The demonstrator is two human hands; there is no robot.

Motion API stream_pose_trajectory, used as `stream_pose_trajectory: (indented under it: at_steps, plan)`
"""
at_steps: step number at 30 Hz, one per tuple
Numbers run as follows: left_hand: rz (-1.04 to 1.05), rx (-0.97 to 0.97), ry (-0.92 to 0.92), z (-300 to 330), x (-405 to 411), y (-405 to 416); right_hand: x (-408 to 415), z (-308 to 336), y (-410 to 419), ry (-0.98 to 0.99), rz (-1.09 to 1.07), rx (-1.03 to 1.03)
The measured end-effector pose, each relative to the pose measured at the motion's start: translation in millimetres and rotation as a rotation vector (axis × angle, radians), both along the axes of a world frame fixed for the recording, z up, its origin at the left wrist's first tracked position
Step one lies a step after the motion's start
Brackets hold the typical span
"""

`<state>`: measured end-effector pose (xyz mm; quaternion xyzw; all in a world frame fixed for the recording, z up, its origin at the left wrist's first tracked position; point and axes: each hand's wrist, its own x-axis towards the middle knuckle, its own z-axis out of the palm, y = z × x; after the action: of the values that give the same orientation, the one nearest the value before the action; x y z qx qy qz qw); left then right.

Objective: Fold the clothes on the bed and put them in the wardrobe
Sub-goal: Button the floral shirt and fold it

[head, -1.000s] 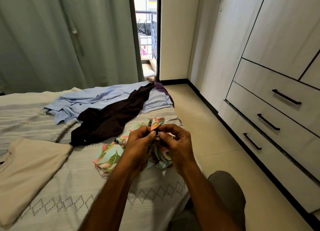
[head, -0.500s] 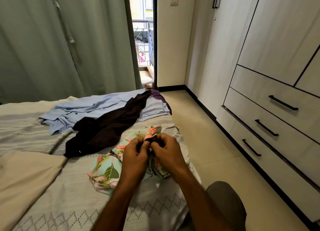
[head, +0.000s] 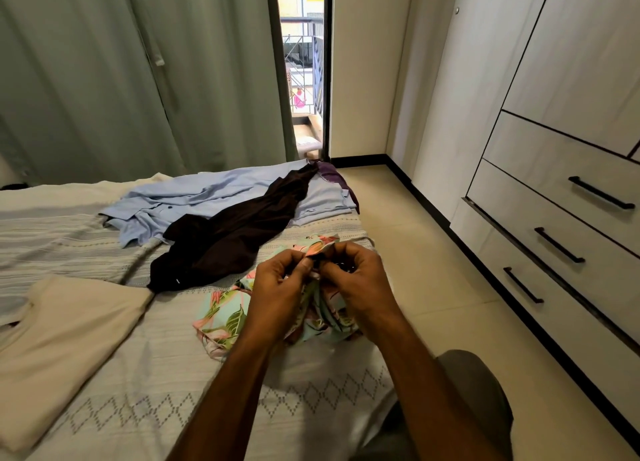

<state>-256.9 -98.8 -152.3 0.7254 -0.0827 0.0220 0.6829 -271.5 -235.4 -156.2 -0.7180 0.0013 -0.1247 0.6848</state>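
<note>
A crumpled floral garment (head: 221, 318) in mint, pink and green lies near the bed's right edge. My left hand (head: 277, 291) and my right hand (head: 360, 284) are close together above it, each pinching part of its raised top edge (head: 320, 246). A dark brown garment (head: 228, 239) lies unfolded across a light blue shirt (head: 194, 197) further back on the bed (head: 114, 391). A beige garment (head: 65, 339) lies flat at the left. The wardrobe (head: 568, 90) stands at the right with its doors closed.
Three wardrobe drawers with black handles (head: 557, 246) line the right side. Tiled floor (head: 433, 270) runs between bed and wardrobe. Green curtains (head: 138, 73) hang behind the bed beside a narrow open doorway (head: 303, 80). My knee (head: 474, 384) shows at the bottom right.
Both hands stay together on the floral garment's top edge, working it with small finger movements. My head has tilted a little, shifting the view. The other clothes have not moved.
</note>
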Motion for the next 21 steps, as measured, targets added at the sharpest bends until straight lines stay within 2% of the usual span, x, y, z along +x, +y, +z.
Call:
stream_pose_trajectory:
  at_steps: [3,8,12,21]
  plan:
    - [-0.024,0.011,0.012,-1.5,2.4,-0.8,-1.1,-4.1,3.9,-0.017,-0.049,0.026]
    - [0.057,0.055,0.024,-5.1,5.1,-6.4,0.7,-13.5,13.7,-0.099,-0.185,-0.016]
    - [0.104,0.037,0.023,-12.0,5.1,-7.8,3.2,-16.2,18.9,-0.122,-0.181,-0.023]
    - [0.044,0.091,0.017,-11.4,7.7,-4.9,8.4,-18.5,23.2,-0.141,-0.186,0.004]
